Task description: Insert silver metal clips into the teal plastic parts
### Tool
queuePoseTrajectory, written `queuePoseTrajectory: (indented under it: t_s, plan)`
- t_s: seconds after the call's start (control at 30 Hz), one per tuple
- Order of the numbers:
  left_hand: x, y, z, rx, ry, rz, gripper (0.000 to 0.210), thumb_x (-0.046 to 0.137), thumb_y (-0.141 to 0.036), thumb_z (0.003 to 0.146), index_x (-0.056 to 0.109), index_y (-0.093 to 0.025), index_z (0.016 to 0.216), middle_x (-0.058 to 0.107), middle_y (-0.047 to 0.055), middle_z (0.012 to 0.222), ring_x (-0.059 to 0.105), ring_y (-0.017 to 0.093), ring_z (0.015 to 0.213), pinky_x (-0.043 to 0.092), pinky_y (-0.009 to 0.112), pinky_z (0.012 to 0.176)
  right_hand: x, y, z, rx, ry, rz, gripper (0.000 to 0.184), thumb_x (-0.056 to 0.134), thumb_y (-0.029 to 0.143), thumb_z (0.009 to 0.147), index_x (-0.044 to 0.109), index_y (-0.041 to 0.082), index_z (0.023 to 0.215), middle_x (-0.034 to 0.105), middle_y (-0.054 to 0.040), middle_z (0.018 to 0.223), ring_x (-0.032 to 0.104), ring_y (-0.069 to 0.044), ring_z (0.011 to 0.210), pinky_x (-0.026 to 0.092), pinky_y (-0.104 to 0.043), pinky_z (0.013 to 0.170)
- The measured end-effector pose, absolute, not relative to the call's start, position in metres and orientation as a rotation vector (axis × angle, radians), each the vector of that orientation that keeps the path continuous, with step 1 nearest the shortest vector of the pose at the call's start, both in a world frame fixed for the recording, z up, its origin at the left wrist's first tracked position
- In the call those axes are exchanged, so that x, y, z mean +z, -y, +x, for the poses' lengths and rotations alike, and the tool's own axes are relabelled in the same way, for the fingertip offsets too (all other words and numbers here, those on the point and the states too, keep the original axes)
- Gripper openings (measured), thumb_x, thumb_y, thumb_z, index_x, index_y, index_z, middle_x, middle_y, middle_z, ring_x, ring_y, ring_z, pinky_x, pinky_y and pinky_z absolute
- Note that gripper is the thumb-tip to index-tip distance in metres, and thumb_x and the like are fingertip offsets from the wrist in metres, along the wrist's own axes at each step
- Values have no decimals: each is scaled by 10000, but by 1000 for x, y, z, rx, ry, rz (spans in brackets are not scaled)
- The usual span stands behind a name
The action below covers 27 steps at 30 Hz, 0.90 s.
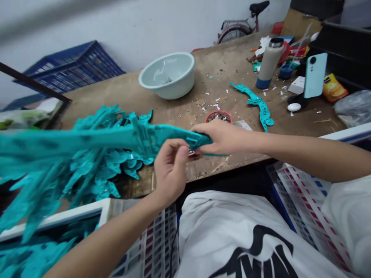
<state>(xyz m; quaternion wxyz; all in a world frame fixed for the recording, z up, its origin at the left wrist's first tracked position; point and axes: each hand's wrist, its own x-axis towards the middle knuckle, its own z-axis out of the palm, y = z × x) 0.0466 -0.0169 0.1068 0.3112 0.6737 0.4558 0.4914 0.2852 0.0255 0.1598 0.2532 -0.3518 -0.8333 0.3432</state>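
My right hand (pixel 224 137) is closed around the right end of a long teal plastic piece (pixel 116 139) shaped like part of a toy bow. The piece stretches leftward across the view, its near end blurred. Just below it, my left hand (pixel 171 170) has curled fingers with thumb and forefinger pinched together against its lower edge; what they pinch is hidden. Behind my right hand sits a small red dish (pixel 219 115) of tiny metal bits, partly covered. A heap of similar teal pieces (pixel 101 162) lies to the left.
A pale bowl (pixel 171 77) stands on the brown table (pixel 121 87). Another teal piece (pixel 255 101) lies to the right, near a bottle (pixel 270 63) and an upright phone (pixel 315 75). Plastic crates (pixel 156 239) flank my lap, and small scraps litter the tabletop.
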Motion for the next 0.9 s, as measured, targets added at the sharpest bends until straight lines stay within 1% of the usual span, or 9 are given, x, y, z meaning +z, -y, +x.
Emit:
queuePoseTrajectory:
  t_s: [0.1, 0.2, 0.27, 0.4, 0.5, 0.6, 0.7, 0.8, 0.9]
  plan:
    - [103, 54, 40, 978, -1067, 1908, 420, 811, -622, 1186, 809, -299, 1454, 893, 138, 1434, 892, 314, 1321, 796, 458, 1103, 146, -42, 310, 1056, 2351, -995, 86, 845, 274, 977, 826, 215, 1037, 871, -13, 1031, 787, -225, 997, 502, -306, 891]
    - [93, 83, 21, 471, -883, 2112, 883, 719, -451, 1248, 312, -343, 2024, 510, 237, 2030, 752, 333, 1694, 799, 464, 1196, 127, -59, 331, 1402, 2496, -1216, 214, 880, 414, 977, 796, 218, 990, 837, 1, 975, 737, -215, 919, 509, -308, 822]
    - [83, 86, 13, 293, -761, 2322, 997, 749, -406, 1220, 221, -292, 2057, 424, 279, 2072, 691, 379, 1773, 777, 516, 1270, 114, -65, 335, 1546, 2571, -1426, 219, 865, 419, 1015, 812, 210, 1055, 853, 0, 1015, 727, -200, 912, 517, -298, 812]
    - [65, 51, 12, -91, -690, 2846, 828, 836, -357, 1168, 570, -186, 1934, 505, 298, 2022, 497, 521, 1908, 574, 719, 1494, 94, -70, 325, 1614, 2691, -1636, 270, 895, 425, 1064, 824, 185, 964, 847, -14, 954, 705, -184, 831, 490, -302, 764]
    - [51, 23, 13, -397, -733, 2944, 853, 904, -483, 1138, 653, -176, 1893, 523, 281, 2006, 498, 536, 1902, 605, 685, 1466, 90, -71, 322, 1474, 2756, -1806, 390, 965, 480, 1048, 837, 156, 873, 829, -71, 870, 705, -230, 780, 428, -361, 712]
    - [39, 15, 10, -458, -667, 2932, 873, 904, -518, 1136, 637, -225, 1914, 509, 245, 2021, 529, 492, 1892, 643, 601, 1426, 90, -75, 333, 1096, 2717, -1980, 332, 818, 419, 1165, 936, 120, 1248, 922, -184, 1223, 831, -356, 1098, 510, -401, 856]
    - [33, 18, 6, -415, -610, 2899, 892, 906, -477, 1136, 598, -250, 1941, 470, 249, 2038, 546, 487, 1880, 662, 596, 1402, 81, -86, 351, 577, 2555, -2008, 473, 612, 283, 1231, 865, 121, 1596, 863, -251, 1561, 789, -453, 1490, 593, -505, 1175]
    - [38, 15, 4, -354, -525, 2859, 893, 917, -438, 1129, 601, -229, 1937, 446, 257, 2041, 531, 499, 1887, 668, 612, 1401, 60, -101, 366, 380, 2419, -1932, 536, 568, 256, 1224, 857, 105, 1649, 814, -279, 1643, 736, -494, 1593, 551, -615, 1362]
    - [50, 0, 2, -231, -577, 2871, 808, 888, -407, 1149, 657, -194, 1893, 457, 259, 2034, 529, 499, 1888, 622, 646, 1457, 39, -114, 375, 425, 2330, -1945, 451, 647, 313, 1200, 945, 149, 1497, 855, -253, 1512, 792, -487, 1461, 593, -634, 1313]
